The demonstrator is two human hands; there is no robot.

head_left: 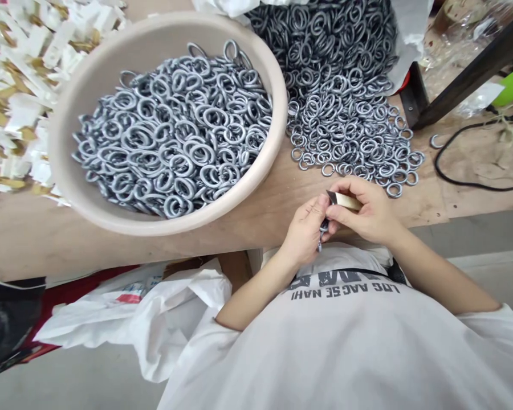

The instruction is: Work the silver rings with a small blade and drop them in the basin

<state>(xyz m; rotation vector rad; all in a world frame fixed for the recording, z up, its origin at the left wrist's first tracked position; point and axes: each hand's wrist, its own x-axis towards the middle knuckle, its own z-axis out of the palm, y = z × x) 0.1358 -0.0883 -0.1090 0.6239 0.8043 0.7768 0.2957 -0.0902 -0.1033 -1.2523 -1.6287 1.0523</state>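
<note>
My left hand (304,229) and my right hand (365,212) meet at the near edge of the wooden table (34,239). The right hand is closed around a small brass-coloured metal piece (345,200). The left hand's fingers pinch a grey metal ring (323,229) that hangs below them, pressed against the brass piece. A loose heap of grey split rings (346,114) lies just beyond the hands. A big beige bowl (72,171) to the left is filled with the same rings.
White and brass parts (17,85) are piled at the far left. A black cable (461,182) and a dark bar (474,74) lie at the right. White plastic bags (154,319) sit below the table edge.
</note>
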